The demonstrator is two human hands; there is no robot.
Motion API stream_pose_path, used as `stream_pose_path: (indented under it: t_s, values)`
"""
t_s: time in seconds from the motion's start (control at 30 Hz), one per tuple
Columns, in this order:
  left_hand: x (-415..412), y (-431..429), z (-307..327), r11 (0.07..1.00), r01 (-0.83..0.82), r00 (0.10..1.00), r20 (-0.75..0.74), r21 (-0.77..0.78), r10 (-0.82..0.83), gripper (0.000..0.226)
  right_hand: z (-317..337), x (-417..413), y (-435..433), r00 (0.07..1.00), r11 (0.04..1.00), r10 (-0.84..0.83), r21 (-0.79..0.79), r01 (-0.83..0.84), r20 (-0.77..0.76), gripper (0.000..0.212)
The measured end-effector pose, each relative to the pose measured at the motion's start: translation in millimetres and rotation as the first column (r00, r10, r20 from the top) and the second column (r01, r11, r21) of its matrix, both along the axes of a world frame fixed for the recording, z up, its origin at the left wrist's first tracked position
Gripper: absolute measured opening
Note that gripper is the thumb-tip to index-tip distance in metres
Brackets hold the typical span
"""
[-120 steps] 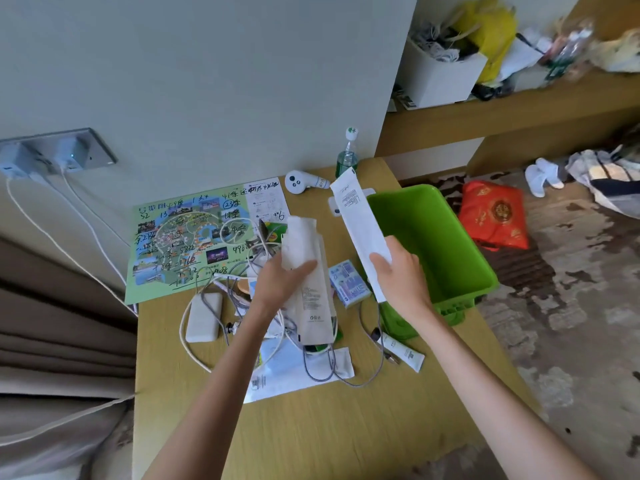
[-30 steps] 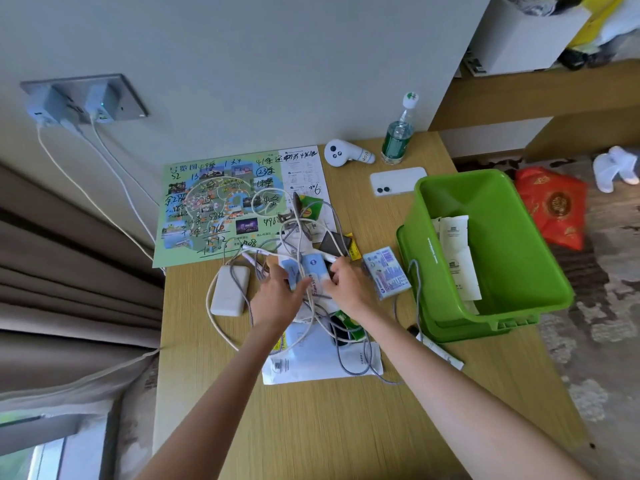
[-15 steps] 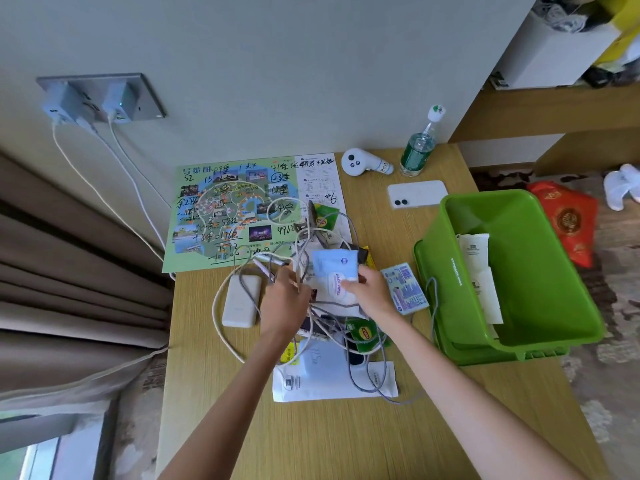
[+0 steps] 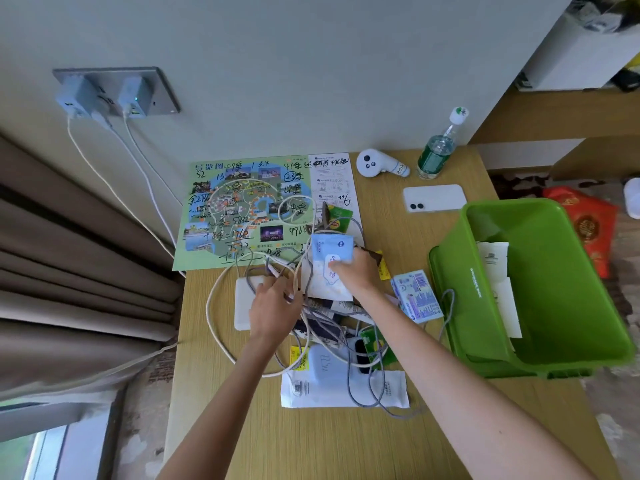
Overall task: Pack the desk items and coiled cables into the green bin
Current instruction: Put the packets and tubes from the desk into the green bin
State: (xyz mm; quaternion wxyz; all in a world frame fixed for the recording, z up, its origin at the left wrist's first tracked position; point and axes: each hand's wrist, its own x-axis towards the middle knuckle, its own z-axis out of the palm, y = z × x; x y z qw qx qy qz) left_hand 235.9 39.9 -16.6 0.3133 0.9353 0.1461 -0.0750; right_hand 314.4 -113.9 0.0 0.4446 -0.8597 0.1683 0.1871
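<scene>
The green bin (image 4: pixel 450 289) stands at the desk's right edge with white paper slips (image 4: pixel 498 282) inside. A tangle of white and grey cables (image 4: pixel 322 327) lies mid-desk over small packets. My right hand (image 4: pixel 356 271) grips a light blue wipes pack (image 4: pixel 330 249), lifted a little above the tangle. My left hand (image 4: pixel 273 306) presses down on the cables beside a white power bank (image 4: pixel 244 306), fingers curled around some strands. A small blue tissue pack (image 4: pixel 415 299) lies between the pile and the bin.
A park map sheet (image 4: pixel 242 209) lies against the wall. A white phone (image 4: pixel 434 197), a white controller (image 4: pixel 377 164) and a water bottle (image 4: pixel 436 154) sit at the back. A white pouch (image 4: pixel 346 389) lies nearer me. Two chargers (image 4: pixel 104 98) are plugged into the wall socket, with curtains at left.
Four seconds ago my right hand held a long paper slip over the bin; slips now lie inside. Since then both hands went to the cable pile and my right hand lifted the blue wipes pack.
</scene>
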Motion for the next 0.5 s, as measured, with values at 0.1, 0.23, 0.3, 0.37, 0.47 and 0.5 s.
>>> stream_pose_path:
  t_s: [0.1,0.23,0.3,0.37,0.47,0.5]
  values:
    - [0.0,5.8,-5.8,0.996,0.003,1.000,-0.004,-0.090,-0.003,0.019,-4.6,2.8,6.4,1.000,0.997,0.028,-0.077,-0.028,-0.007,0.029]
    - [-1.5,9.4,-10.8,0.993,0.004,1.000,0.023,-0.117,-0.001,0.021,-10.2,4.1,12.1,1.000,0.995,-0.023,-0.092,0.024,0.001,0.030]
    - [-2.4,9.2,-12.3,0.998,0.014,1.000,0.020,-0.065,-0.013,0.022,-12.5,4.2,13.4,0.998,0.995,-0.061,-0.077,0.062,0.018,0.029]
    - [-2.9,8.2,-12.5,0.999,0.008,1.000,0.023,-0.044,-0.007,0.023,-11.0,4.9,13.2,0.995,0.994,-0.099,-0.033,0.100,0.026,0.030]
    - [-2.4,8.4,-13.3,0.999,0.019,1.000,0.012,-0.045,-0.019,0.023,-4.5,9.9,7.8,0.993,0.991,-0.117,0.062,0.116,0.011,0.035]
    - [-2.1,8.6,-13.3,0.999,0.025,1.000,0.010,-0.048,-0.024,0.023,-1.3,11.9,5.2,0.994,0.989,-0.112,0.093,0.111,0.000,0.035]
